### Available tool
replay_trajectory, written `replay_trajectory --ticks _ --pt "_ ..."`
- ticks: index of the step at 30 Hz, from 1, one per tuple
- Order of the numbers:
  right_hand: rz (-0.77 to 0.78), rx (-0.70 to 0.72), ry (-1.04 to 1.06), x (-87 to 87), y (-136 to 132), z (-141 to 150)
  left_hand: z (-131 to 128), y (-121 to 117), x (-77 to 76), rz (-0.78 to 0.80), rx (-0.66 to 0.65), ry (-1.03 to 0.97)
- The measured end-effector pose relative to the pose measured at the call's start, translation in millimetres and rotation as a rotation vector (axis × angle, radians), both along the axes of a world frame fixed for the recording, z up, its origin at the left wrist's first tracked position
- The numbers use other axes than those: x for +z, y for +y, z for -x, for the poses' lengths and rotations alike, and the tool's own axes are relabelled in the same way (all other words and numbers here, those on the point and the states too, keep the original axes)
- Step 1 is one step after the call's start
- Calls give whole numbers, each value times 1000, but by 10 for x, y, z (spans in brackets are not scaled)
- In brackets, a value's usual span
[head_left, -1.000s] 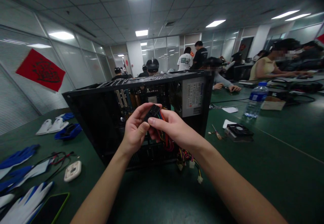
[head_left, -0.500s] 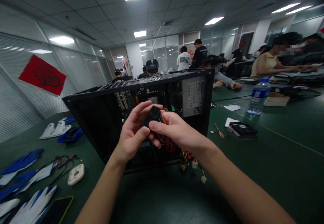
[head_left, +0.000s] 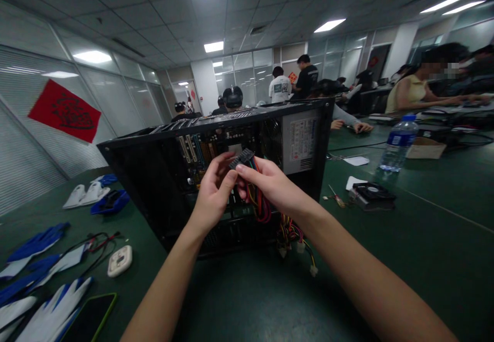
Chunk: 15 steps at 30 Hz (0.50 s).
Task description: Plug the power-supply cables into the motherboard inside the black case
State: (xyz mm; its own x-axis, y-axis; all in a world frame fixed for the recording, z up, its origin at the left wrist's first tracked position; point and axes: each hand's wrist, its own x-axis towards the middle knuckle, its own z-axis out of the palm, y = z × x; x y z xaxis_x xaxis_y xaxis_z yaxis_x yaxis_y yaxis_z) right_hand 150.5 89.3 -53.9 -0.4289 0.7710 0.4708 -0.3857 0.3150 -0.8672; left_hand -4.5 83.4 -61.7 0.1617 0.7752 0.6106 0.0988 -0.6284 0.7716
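Both my hands meet in front of an open black computer case (head_left: 135,156) standing on the table. Between them is a black multi-pin power connector (head_left: 244,157) with coloured wires (head_left: 263,209) hanging below it. My right hand (head_left: 276,181) grips the connector, thumb laid along it. The fingers of my left hand (head_left: 213,190) close on the connector's left end. Behind my hands I see the motherboard (head_left: 204,149) with its slots, and the silver power supply (head_left: 303,143) at the upper right of the case. More cables with white plugs (head_left: 300,248) dangle at the case's lower edge.
Blue-and-white gloves (head_left: 54,306), a phone (head_left: 90,317) and a small white case (head_left: 120,261) lie on the left. To the right are a screwdriver (head_left: 338,199), a black cooling fan (head_left: 372,196) and a water bottle (head_left: 399,143). Other people sit and stand beyond.
My hands have shifted slightly right and up with the connector. It has turned flatter, so its pin face now shows, and the left fingers have drawn in around its end.
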Motion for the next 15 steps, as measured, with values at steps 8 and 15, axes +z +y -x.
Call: replay_trajectory --ticks 8,15 --pt "-4 -476 -34 -328 439 152 -18 52 -26 46 205 417" --pt "131 -369 -82 -448 555 165 17 169 -131 123 201 544"
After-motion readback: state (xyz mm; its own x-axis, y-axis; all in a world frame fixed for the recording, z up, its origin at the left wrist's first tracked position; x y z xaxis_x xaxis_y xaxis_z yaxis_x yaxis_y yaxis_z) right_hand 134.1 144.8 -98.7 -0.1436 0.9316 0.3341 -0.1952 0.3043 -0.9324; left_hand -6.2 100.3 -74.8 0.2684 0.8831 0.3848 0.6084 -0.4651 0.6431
